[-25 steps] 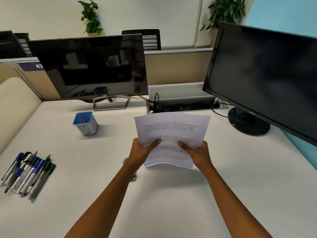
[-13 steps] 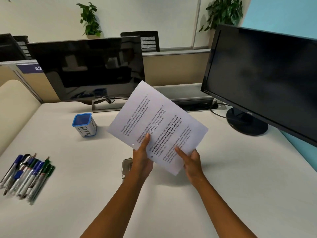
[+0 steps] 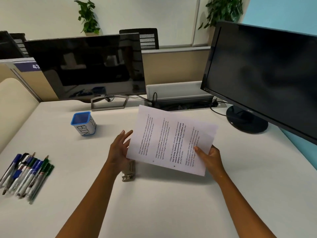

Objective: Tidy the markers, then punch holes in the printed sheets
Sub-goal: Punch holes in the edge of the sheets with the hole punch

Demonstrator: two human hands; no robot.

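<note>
The printed sheets (image 3: 169, 140) hover above the desk's middle, turned sideways so the text lines run up and down. My right hand (image 3: 208, 156) pinches their right edge, thumb on top. My left hand (image 3: 120, 149) is at their left edge with its fingers spread, and I cannot tell whether it touches the paper. A metal hole punch (image 3: 127, 174) lies on the desk (image 3: 154, 203) just below my left hand, partly hidden by the hand and the paper. Several markers (image 3: 25, 174) lie in a loose row at the left edge. A blue-rimmed cup marked BIN (image 3: 83, 123) stands behind them.
Two dark monitors stand at the back: one at back left (image 3: 89, 66), a larger one at right (image 3: 264, 78) overhanging the desk on a round base (image 3: 247, 121). An open cable tray (image 3: 181, 102) with cords lies between them. A beige partition (image 3: 15, 103) borders the left side.
The sheets have turned clockwise from upright to sideways and dropped lower. My left hand has let go of its pinch and spread its fingers; my right hand keeps its hold.
</note>
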